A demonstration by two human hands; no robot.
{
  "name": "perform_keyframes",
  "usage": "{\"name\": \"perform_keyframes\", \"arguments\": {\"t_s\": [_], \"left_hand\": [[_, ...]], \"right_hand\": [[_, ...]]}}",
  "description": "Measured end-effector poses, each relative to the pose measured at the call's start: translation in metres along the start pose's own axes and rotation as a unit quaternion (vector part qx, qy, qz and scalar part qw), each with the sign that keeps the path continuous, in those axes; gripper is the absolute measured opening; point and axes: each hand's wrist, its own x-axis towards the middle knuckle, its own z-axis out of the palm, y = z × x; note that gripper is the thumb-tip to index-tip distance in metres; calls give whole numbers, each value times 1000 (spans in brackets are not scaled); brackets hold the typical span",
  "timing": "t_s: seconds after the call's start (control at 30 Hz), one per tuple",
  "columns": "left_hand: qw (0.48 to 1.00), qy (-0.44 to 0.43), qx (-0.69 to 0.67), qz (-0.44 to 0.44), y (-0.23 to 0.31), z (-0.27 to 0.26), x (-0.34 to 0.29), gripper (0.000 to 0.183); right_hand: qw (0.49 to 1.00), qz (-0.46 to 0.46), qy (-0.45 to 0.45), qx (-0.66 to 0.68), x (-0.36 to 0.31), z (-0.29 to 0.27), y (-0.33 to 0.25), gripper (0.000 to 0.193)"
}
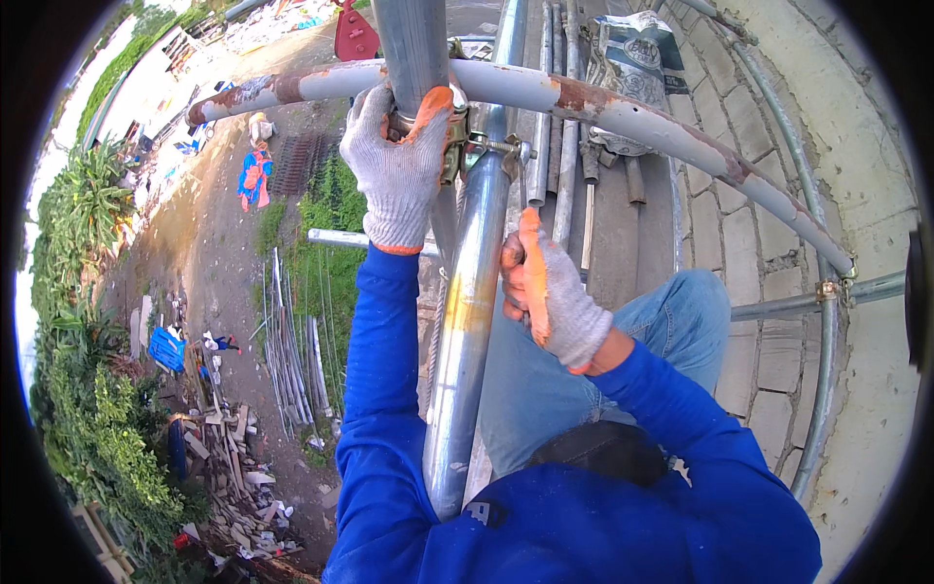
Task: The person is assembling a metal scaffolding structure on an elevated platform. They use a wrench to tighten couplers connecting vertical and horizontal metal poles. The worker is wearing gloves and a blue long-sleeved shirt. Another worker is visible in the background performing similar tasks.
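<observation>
My left hand (397,170), in a grey knitted glove with orange rubber, is closed around the lower part of an upright grey metal pole (409,44), its thumb pressed across the front. Right beside it, a scaffold coupler (453,146) with a bolt (523,153) joins the pipes. Under the coupler a shiny scaffold tube (465,292) slants down toward my chest, a yellowish stain midway. My right hand (555,292), gloved alike, is closed with the thumb pointing up, around what looks like a slim metal wrench (518,185) reaching the bolt. The fist hides its lower part.
A rusty, white-painted pipe (623,122) crosses in front of me. Loose pipes (569,97) and a printed sack (637,78) lie ahead on the planks. A block wall (769,292) rises at right. Far below left are ground, debris (233,467) and plants (117,428).
</observation>
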Motion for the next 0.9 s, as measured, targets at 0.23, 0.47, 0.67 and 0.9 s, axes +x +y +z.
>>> {"name": "perform_keyframes", "arguments": {"t_s": [0.23, 0.47, 0.67, 0.9], "left_hand": [[1000, -4, 21, 16, -7, -1, -3, 34], [1000, 18, 12, 8, -3, 0, -5, 47], [999, -9, 36, -23, -5, -2, -7, 42], [996, 36, -60, -46, -21, 2, -14, 45]], "right_hand": [[995, 31, 48, 76, -13, 16, -2, 53], [978, -185, 6, -100, 34, -37, 35, 47], [903, -379, -50, -196, 103, -64, 42, 46], [735, -584, -7, -345, 205, -91, 17, 61]]}}
